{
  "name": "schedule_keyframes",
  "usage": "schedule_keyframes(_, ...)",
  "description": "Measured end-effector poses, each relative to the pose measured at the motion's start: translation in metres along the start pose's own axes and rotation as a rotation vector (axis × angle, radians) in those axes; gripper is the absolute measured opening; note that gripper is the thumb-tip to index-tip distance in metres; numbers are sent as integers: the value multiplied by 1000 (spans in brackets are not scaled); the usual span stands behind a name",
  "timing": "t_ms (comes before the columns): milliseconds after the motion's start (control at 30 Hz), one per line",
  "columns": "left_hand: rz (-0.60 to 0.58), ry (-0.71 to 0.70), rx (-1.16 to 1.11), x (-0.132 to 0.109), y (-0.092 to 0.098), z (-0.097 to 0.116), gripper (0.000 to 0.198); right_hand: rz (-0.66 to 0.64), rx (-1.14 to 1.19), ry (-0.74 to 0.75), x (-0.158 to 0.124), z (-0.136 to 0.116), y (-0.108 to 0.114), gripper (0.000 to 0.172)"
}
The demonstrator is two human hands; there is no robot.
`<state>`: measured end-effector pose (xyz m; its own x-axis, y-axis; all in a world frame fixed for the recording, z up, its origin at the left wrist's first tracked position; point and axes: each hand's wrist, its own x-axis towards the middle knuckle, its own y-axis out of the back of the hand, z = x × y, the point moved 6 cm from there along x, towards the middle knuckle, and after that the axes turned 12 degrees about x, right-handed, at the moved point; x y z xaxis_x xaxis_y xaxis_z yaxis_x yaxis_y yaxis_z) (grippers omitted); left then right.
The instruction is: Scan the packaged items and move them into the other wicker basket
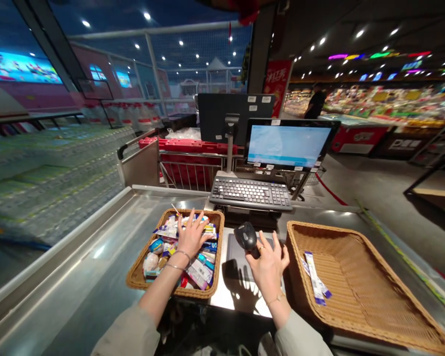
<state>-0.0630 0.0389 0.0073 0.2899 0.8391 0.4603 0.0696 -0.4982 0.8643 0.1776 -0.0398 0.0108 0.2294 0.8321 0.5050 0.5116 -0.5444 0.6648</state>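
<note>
My left hand (191, 237) lies over the left wicker basket (133, 281), palm down with fingers spread, touching or just above the small packets. That basket is full of mixed small goods (200, 272): slim sachets, boxes and wrapped items. Between thumb and forefinger, my right hand (267, 262) grips a black barcode scanner (245, 234); its other fingers stick out. The scanner is held above the counter, its handle partly hidden by the hand. To the right, a larger wicker basket (356, 267) contains a few white and purple stick sachets (313, 277).
A black keyboard (251, 192) sits behind the scanner, below a lit monitor (287, 144) and a second screen (233, 116) seen from behind. A metal counter rim (59, 247) runs along the left. Beyond are a shopping cart (193, 170) and stacked bottle packs (52, 183).
</note>
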Motion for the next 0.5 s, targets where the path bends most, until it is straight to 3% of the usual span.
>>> schedule_keyframes(300,-106,-3,15,-11,-13,-43,34,-24,29,7,0,-6,-9,25)
schedule_keyframes(500,-256,-20,-34,-10,-23,-57,30,-29,36,16,0,-5,-14,26)
